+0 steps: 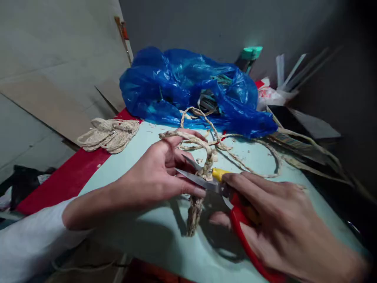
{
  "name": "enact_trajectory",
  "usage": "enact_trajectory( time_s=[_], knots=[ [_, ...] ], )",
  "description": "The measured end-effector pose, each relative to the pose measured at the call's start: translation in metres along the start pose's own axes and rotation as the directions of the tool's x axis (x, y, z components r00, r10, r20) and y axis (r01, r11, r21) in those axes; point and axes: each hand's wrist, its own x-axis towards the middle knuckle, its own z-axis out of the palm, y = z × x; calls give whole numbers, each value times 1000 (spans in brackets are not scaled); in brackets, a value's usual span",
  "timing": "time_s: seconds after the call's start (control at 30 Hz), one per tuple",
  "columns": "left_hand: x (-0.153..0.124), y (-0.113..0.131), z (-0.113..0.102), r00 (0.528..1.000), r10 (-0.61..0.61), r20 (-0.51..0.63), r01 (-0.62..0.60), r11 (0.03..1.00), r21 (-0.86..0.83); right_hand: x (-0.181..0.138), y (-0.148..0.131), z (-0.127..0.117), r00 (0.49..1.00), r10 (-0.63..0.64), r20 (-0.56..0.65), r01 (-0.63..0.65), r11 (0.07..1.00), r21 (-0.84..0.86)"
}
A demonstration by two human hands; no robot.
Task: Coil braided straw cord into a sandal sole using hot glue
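Note:
My left hand [160, 173] is closed around a braided straw rope [203, 165], which loops over its fingers and hangs down to a frayed end just above the table. My right hand [282, 228] grips red-handled scissors [212, 182] with a yellow part near the pivot. Their blades are parted around the rope, right beside my left fingers. A longer, thinner length of the same rope trails off across the pale green tabletop [141, 236] to the right.
A crumpled blue plastic bag [191, 88] with strips inside lies at the back of the table. A coiled bundle of straw rope [110, 135] rests on the red surface [67, 177] at left. Dry leaf strips [312, 151] and clutter sit at the right.

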Motion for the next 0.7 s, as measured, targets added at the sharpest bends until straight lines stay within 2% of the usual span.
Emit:
enact_trajectory(
  time_s=[0.2, 0.5, 0.7],
  knots=[
    [-3, 6, 2, 1000, -27, 10, 27, 1000, 1, 8, -4, 0, 1000, 0, -9, -1, 1000, -18],
    [-3, 0, 1, 999, 38, -1, -38, 999, 9, 5, -2, 1, 990, -99, -98, 96, 995, -34],
    [-3, 4, 2, 999, 42, 5, -42, 999, -12, 4, 0, -1, 990, -110, -85, 106, 993, -58]
  ],
)
